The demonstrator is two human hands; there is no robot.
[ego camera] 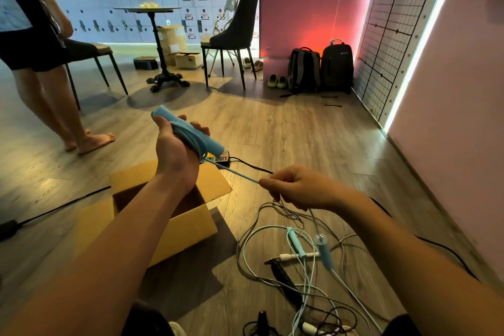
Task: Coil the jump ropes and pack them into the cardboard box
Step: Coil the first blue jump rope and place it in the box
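Note:
My left hand [176, 148] grips a light blue jump rope handle [188, 129] with several turns of blue cord wound round it, held above the open cardboard box [191, 222]. A stretch of that blue cord [234, 172] runs taut down to my right hand [296, 188], which pinches it. Below my right hand, the other blue handle [324, 252] dangles over a tangle of loose jump ropes [294, 267] on the floor, among them a teal handle [296, 243], a white handle [297, 255] and a black handle [286, 281].
A power strip [219, 158] with a black cable lies just beyond the box. A barefoot person [68, 106] stands at the left by a chair. Farther back are a round table [156, 35], a dark chair [234, 33], cardboard boxes and two backpacks [321, 68].

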